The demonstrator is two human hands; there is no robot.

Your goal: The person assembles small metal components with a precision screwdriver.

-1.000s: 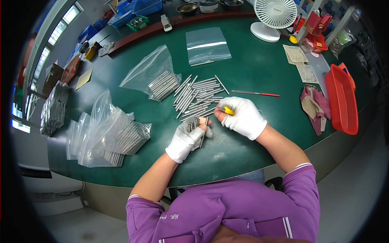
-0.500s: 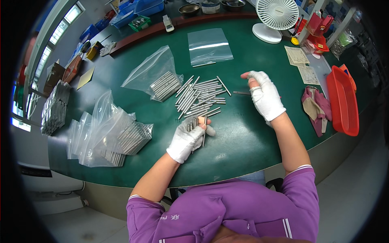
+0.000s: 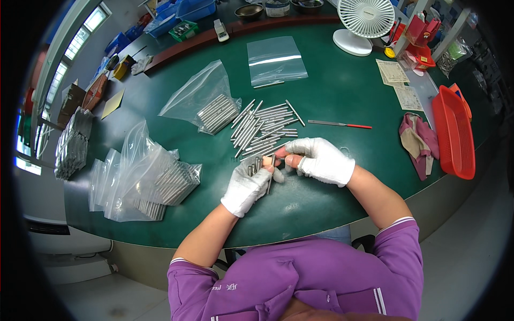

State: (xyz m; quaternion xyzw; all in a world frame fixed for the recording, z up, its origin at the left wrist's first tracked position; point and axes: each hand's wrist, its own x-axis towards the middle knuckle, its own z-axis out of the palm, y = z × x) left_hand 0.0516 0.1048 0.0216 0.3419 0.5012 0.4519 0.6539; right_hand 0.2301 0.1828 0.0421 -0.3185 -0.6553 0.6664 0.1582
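Observation:
My left hand (image 3: 243,184), in a white glove with bare fingertips, is closed around several short metal rods (image 3: 258,165). One rod (image 3: 271,175) stands out upright at its thumb side. My right hand (image 3: 324,162), gloved the same way, has come up to that rod, its thumb and fingertips pinched together; whatever lies between them is too small to make out. Just beyond both hands spreads a loose pile of metal rods (image 3: 262,128). A flat file with a red handle (image 3: 340,124) rests on the green table (image 3: 316,206), beyond my right hand.
Clear bags of rods (image 3: 160,182) lie at the left, another rod-filled bag (image 3: 217,112) behind the pile. A flat plastic bag (image 3: 276,56) lies farther back. A white fan (image 3: 364,27), paper slips (image 3: 399,83), a pink-and-tan cloth (image 3: 417,142) and a red basket (image 3: 454,134) are at the right.
My right hand has moved left and nearer, from over the file to my left hand, and its fingers have closed. The whole file now shows. My left hand has hardly moved.

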